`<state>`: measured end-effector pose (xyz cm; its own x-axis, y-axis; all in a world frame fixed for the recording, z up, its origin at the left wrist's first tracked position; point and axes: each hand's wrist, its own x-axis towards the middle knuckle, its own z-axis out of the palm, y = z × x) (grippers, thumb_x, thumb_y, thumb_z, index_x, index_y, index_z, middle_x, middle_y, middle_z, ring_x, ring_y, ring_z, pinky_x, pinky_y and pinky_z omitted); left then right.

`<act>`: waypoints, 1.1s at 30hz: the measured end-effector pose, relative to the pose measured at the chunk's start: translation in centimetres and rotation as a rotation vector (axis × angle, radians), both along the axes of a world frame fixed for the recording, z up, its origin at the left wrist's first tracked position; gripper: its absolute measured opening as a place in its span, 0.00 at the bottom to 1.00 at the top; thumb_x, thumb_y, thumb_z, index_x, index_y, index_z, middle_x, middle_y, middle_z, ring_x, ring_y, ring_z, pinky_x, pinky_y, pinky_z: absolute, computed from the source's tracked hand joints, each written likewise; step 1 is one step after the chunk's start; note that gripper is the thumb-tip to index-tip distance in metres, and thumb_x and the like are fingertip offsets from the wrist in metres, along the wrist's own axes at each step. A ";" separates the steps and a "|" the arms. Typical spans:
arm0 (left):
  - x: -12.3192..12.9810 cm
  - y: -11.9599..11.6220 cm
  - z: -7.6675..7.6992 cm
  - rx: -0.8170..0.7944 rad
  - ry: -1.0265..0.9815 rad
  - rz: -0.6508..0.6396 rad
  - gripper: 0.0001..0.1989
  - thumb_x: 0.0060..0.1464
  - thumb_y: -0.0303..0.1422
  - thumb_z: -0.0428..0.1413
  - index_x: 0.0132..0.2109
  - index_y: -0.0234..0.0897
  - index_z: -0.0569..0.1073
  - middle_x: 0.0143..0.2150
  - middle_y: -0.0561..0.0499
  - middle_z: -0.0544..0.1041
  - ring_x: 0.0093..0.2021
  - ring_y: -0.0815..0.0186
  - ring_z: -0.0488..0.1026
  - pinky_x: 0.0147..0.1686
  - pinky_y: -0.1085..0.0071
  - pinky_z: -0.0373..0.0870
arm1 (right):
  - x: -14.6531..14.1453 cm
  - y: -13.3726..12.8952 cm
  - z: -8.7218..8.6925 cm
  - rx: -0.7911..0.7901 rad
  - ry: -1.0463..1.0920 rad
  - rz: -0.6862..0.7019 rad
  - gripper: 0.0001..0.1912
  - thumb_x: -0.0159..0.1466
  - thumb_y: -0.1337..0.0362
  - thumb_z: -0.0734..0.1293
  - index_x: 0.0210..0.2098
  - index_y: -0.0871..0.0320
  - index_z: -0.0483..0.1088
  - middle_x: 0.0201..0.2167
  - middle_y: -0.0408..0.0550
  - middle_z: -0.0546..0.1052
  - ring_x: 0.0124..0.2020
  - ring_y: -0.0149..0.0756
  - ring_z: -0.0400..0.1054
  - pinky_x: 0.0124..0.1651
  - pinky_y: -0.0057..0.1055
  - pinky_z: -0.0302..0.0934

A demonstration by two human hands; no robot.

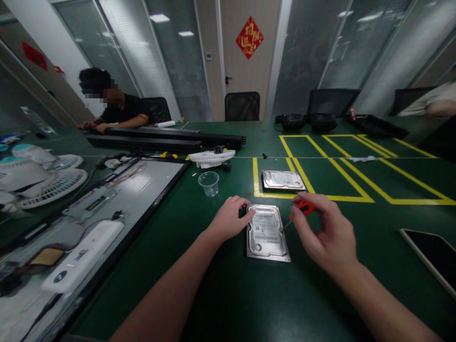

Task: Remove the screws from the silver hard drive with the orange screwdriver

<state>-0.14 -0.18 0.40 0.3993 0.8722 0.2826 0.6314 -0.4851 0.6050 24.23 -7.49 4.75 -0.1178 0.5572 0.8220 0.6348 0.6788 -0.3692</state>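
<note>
A silver hard drive [267, 232] lies flat on the green table in front of me, label side up. My left hand [233, 216] grips its upper left edge, the thumb on top and the other fingers along the side. My right hand [326, 230] holds a screwdriver [305, 207] with an orange-red handle between thumb and fingers. The screwdriver's thin shaft points down left, and its tip is at the drive's right edge. Behind lies a second hard drive [283, 180] inside a yellow taped outline.
A clear plastic cup [209, 184] and a white part [212, 157] stand behind my left hand. A large panel [131, 190] fills the left side. A phone [432, 256] lies at right. A person [119, 107] sits across the table, behind long black bars [160, 140].
</note>
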 end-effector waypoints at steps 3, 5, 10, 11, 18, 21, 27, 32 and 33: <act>0.0 0.0 0.1 -0.008 0.000 0.001 0.10 0.67 0.38 0.60 0.49 0.37 0.80 0.47 0.45 0.80 0.50 0.54 0.76 0.52 0.57 0.74 | 0.0 0.0 -0.3 -0.039 0.036 0.007 0.26 0.69 0.71 0.70 0.64 0.51 0.67 0.51 0.52 0.80 0.48 0.44 0.78 0.53 0.46 0.74; 0.0 -0.1 0.2 -0.015 0.006 0.001 0.10 0.67 0.37 0.60 0.49 0.37 0.80 0.47 0.44 0.80 0.50 0.54 0.76 0.53 0.56 0.74 | 0.0 -0.1 -0.6 -0.086 0.086 0.023 0.27 0.70 0.70 0.69 0.66 0.50 0.65 0.53 0.53 0.79 0.48 0.44 0.78 0.52 0.47 0.74; 0.0 0.0 0.2 -0.013 0.014 0.003 0.09 0.67 0.37 0.60 0.49 0.37 0.79 0.48 0.44 0.81 0.50 0.54 0.76 0.54 0.56 0.74 | 0.1 -0.1 -1.0 -0.138 0.154 0.023 0.24 0.70 0.68 0.69 0.64 0.49 0.65 0.54 0.54 0.78 0.47 0.45 0.77 0.50 0.48 0.75; 0.0 0.0 0.1 -0.009 0.013 0.003 0.09 0.67 0.37 0.60 0.49 0.37 0.79 0.48 0.44 0.81 0.50 0.54 0.76 0.53 0.56 0.74 | 0.1 -0.1 -0.9 -0.127 0.138 0.015 0.24 0.69 0.68 0.70 0.63 0.49 0.66 0.54 0.54 0.78 0.48 0.46 0.77 0.51 0.49 0.75; 0.0 0.0 0.0 -0.011 0.007 0.004 0.10 0.67 0.38 0.60 0.49 0.38 0.80 0.47 0.45 0.80 0.50 0.54 0.76 0.52 0.56 0.74 | -0.1 0.1 0.8 0.082 -0.024 -0.024 0.27 0.65 0.69 0.76 0.62 0.49 0.71 0.47 0.52 0.77 0.47 0.46 0.75 0.46 0.44 0.75; 0.0 0.0 0.0 -0.012 0.011 0.004 0.10 0.67 0.38 0.60 0.49 0.38 0.80 0.47 0.45 0.80 0.50 0.54 0.76 0.52 0.57 0.74 | -0.3 0.0 1.1 0.105 -0.038 -0.054 0.27 0.65 0.70 0.76 0.62 0.49 0.72 0.46 0.52 0.77 0.45 0.45 0.75 0.44 0.42 0.75; 0.0 -0.1 0.3 -0.015 0.009 0.007 0.10 0.67 0.37 0.60 0.49 0.37 0.80 0.46 0.45 0.80 0.49 0.54 0.76 0.51 0.57 0.74 | -0.1 -0.3 0.2 0.017 0.026 0.025 0.30 0.67 0.73 0.72 0.66 0.50 0.69 0.53 0.53 0.80 0.51 0.47 0.78 0.54 0.49 0.74; 0.0 -0.1 0.3 -0.021 0.008 0.004 0.11 0.67 0.38 0.60 0.49 0.37 0.80 0.47 0.44 0.80 0.50 0.54 0.76 0.51 0.57 0.74 | 0.2 -0.2 -0.3 -0.062 0.075 0.049 0.28 0.69 0.72 0.69 0.67 0.50 0.68 0.57 0.55 0.78 0.52 0.48 0.77 0.55 0.51 0.73; 0.0 -0.1 0.2 -0.019 0.008 0.003 0.11 0.67 0.38 0.60 0.50 0.37 0.80 0.47 0.44 0.80 0.50 0.54 0.76 0.51 0.57 0.74 | 0.2 -0.2 -0.2 -0.033 0.056 0.038 0.27 0.69 0.72 0.70 0.66 0.51 0.69 0.56 0.55 0.78 0.52 0.48 0.77 0.54 0.50 0.74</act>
<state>-0.16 -0.30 0.63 0.3985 0.8787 0.2626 0.6376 -0.4713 0.6094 24.47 -7.64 4.58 -0.0934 0.5801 0.8092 0.5863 0.6889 -0.4262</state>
